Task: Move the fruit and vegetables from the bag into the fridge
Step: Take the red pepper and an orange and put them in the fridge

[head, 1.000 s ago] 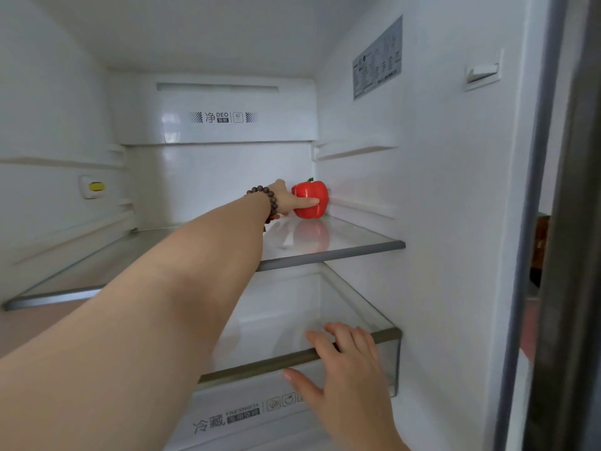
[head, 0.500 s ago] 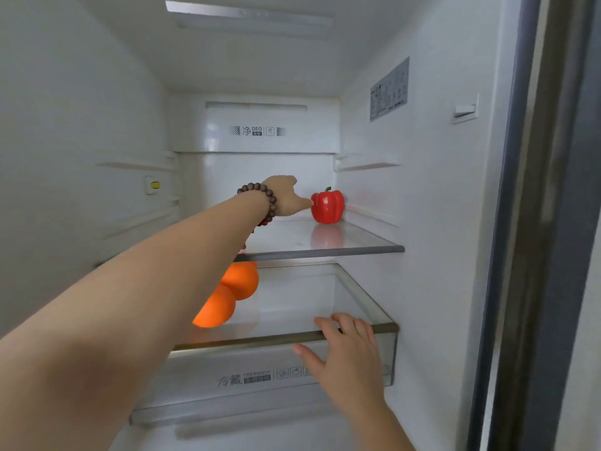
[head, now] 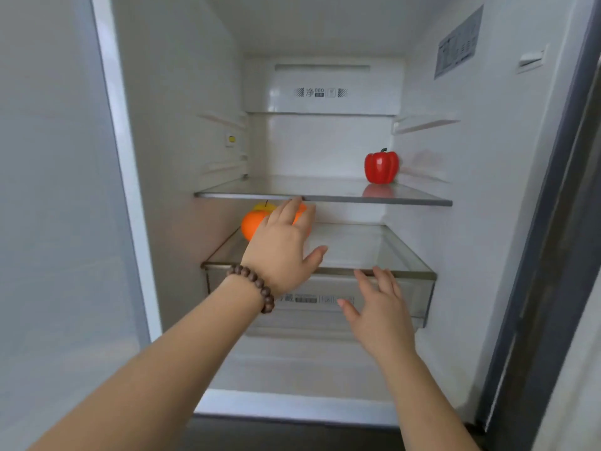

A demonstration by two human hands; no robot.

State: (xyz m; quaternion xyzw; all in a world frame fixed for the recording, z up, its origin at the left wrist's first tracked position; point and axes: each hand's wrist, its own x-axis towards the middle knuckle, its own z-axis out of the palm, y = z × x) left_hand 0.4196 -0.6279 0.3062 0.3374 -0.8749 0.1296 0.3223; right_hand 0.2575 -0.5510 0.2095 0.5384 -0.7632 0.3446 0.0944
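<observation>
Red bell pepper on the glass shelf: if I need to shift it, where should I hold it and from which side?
Hold the red bell pepper around its wide lobed body, coming from the front-left. It stands upright, stem up, close to the fridge's right wall, so that side looks blocked; the stem seems too small.

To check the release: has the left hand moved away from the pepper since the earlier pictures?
Yes. The left hand has drawn back from the pepper, which stands alone on the shelf; the hand is now in front of the shelf's edge, lower and leftward.
</observation>
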